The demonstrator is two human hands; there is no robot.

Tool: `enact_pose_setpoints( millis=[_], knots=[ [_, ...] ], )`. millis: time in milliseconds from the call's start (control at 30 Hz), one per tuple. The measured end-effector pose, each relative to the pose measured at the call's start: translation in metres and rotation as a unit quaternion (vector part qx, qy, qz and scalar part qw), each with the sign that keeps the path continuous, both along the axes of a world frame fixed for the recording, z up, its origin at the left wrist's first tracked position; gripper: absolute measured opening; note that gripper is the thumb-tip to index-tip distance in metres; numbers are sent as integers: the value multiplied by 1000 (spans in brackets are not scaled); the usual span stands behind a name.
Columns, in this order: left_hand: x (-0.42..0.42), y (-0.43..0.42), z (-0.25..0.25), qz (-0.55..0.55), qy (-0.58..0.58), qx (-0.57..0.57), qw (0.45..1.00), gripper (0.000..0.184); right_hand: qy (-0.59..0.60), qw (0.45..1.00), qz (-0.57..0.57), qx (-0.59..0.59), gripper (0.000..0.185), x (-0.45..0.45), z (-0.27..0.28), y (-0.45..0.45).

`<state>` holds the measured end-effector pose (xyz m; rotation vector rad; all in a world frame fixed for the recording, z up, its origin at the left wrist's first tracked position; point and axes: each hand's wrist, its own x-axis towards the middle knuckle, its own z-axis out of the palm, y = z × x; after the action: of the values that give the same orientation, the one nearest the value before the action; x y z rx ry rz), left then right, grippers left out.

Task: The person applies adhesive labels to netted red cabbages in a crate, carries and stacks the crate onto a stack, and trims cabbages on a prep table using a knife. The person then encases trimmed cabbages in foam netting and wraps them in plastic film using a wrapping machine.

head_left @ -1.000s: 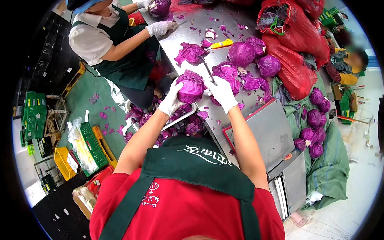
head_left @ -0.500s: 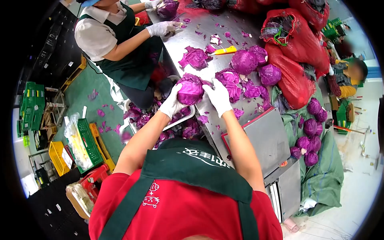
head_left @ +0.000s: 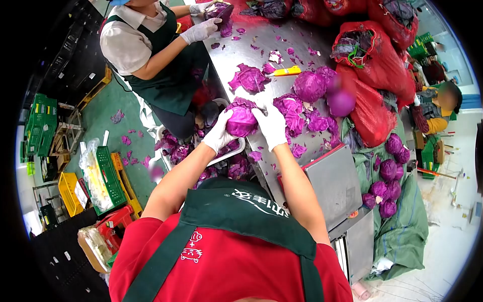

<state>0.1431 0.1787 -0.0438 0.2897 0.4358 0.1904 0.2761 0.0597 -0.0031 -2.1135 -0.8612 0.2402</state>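
Note:
A red cabbage (head_left: 242, 122) is held over the table's near edge, above a crate of leaves. My left hand (head_left: 218, 134), in a white glove, wraps its left side. Against its right side press the fingers of my right hand (head_left: 272, 126), gloved too; some fingertips are hard to make out. Beyond the cabbage lies a clump of purple leaves (head_left: 248, 79). To its right, a yellow-handled knife (head_left: 286, 71) rests on the metal table (head_left: 229, 50). More peeled leaves (head_left: 289, 109) and a whole cabbage (head_left: 309, 86) lie right of my hands.
Below my hands stands a white-rimmed crate (head_left: 232, 155) full of leaves. At upper left a co-worker's gloved hand (head_left: 200, 32) holds another cabbage. Red mesh sacks (head_left: 370, 113) line the right side. A grey metal box (head_left: 334, 177) sits by my right arm.
My right hand has come in closer against the cabbage, which has turned slightly. The co-worker's hand has risen from the table to their cabbage. The whole view has shifted slightly.

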Motion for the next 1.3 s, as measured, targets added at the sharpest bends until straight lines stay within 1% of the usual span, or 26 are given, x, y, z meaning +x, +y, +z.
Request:
enact_pose_setpoints(
  millis=[33, 67, 100, 167, 200, 233, 300, 333, 367, 433, 467, 500, 567, 600, 633, 733, 800, 833, 867, 900, 967, 1000, 1033, 1100, 1233, 1300],
  knots=[
    [0, 0, 1, 6, 4, -10, 1000, 56, 38, 999, 5, -4, 37, 4, -2, 2],
    [-1, 1, 3, -3, -14, -4, 1000, 58, -24, 1000, -3, 4, 31, 2, -6, 3],
    [-3, 1, 5, -2, -15, -5, 1000, 58, -25, 1000, -1, 4, 31, 1, -4, 4],
    [-6, 1, 11, -19, -1, -20, 1000, 78, 169, 985, -31, 9, 25, 0, 1, 4],
    [-7, 0, 10, -17, -2, -20, 1000, 78, 224, 971, -45, 73, 21, -1, -5, 6],
    [-7, 0, 9, -9, 8, -22, 1000, 78, 224, 971, -43, 74, 21, 1, -9, 5],
    [-7, -1, 10, 0, 18, -23, 1000, 78, 436, 881, -91, 160, 29, 7, -13, 1],
    [-7, -2, 12, -1, 27, -3, 1000, 78, 460, 866, -95, 172, 27, 8, -14, -1],
    [-5, -3, 13, -2, 34, 16, 999, 78, 459, 867, -95, 172, 27, 11, -13, -4],
    [-4, -3, 9, -3, 16, 32, 999, 78, 545, 809, -132, 177, 26, 12, -12, -10],
    [-5, -2, 7, -2, 25, 24, 999, 78, 576, 778, -174, 182, 24, 12, -11, -13],
    [-6, -2, 6, -2, 35, 17, 999, 78, 576, 763, -227, 186, 23, 15, -17, -11],
    [-8, -3, 7, -1, 31, 14, 999, 78, 523, 818, -209, 119, 21, 21, -23, -30],
    [-8, -3, 11, -2, 28, 10, 1000, 79, 458, 861, -208, 77, 20, 22, -23, -32],
    [-7, -4, 14, -2, 28, 9, 1000, 79, 427, 882, -192, 59, 18, 23, -22, -37],
    [-5, -7, 15, -1, 4, 77, 997, 78, 390, 902, -181, 37, 21, 29, -25, -49],
    [-4, -8, 17, 2, 11, 83, 996, 78, 277, 933, -220, 59, 22, 29, -25, -49],
    [-4, -8, 19, 3, 19, 90, 996, 78, 10, 981, -190, 42, 21, 26, -24, -50],
    [-4, -8, 20, 3, 20, 90, 996, 78, -15, 984, -166, 60, 20, 24, -21, -54],
    [-4, -9, 20, 5, 18, 93, 995, 79, -41, 986, -143, 78, 20, 15, 1, -54],
    [-3, -10, 22, 7, 15, 96, 995, 79, -131, 989, -36, 56, 18, 1, 9, -60],
    [-3, -11, 23, 8, 6, 97, 995, 78, -190, 981, 17, 26, 17, -3, 9, -63],
    [-2, -11, 25, 8, -3, 99, 995, 76, -184, 975, 45, -115, 19, -6, 11, -69],
    [-2, -11, 22, 5, -5, 91, 996, 73, -212, 971, 55, -94, 21, -12, 10, -74],
    [-2, -10, 18, 3, 0, 78, 997, 67, -251, 960, 44, -115, 23, -16, 10, -86],
    [1, -9, 18, -6, -10, 78, 997, 66, -263, 960, 67, -62, 28, -13, 4, -89]
  ],
)
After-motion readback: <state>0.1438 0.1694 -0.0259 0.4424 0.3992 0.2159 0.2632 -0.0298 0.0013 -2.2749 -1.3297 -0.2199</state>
